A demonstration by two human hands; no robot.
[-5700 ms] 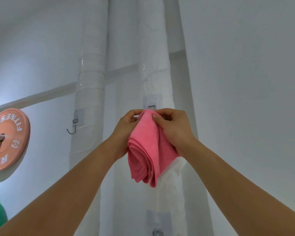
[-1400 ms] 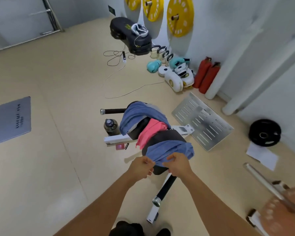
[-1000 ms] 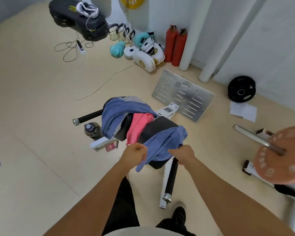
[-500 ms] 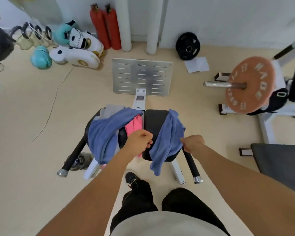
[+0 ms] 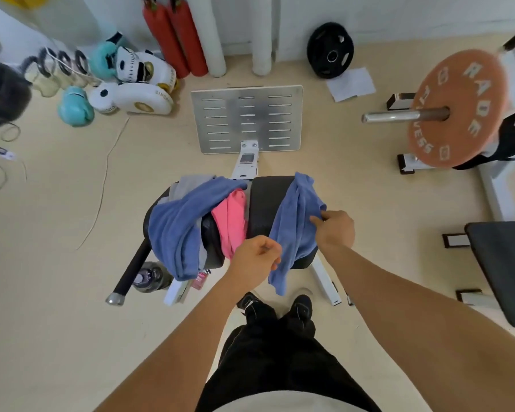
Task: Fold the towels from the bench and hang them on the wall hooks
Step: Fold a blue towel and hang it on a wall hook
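A black padded bench (image 5: 263,200) stands in front of me with several towels on it. A blue towel (image 5: 295,221) drapes over its right end. My left hand (image 5: 257,258) pinches that towel's near left edge, and my right hand (image 5: 335,230) pinches its right edge. A second blue towel (image 5: 179,221) lies heaped over the bench's left end, with a grey towel (image 5: 191,182) under it. A pink towel (image 5: 231,218) hangs between the two blue ones. No wall hooks are in view.
A metal footplate (image 5: 247,117) lies beyond the bench. Red extinguishers (image 5: 176,34), boxing gloves (image 5: 75,104) and pads (image 5: 131,98) sit at the far left. A barbell with an orange plate (image 5: 455,108) and another bench (image 5: 503,269) stand at right. A bottle (image 5: 150,278) is under the bench.
The pink towel I held up at the hook is gone from my hands. I have turned down to the bench and gripped the right blue towel with both hands, spreading its edges apart.
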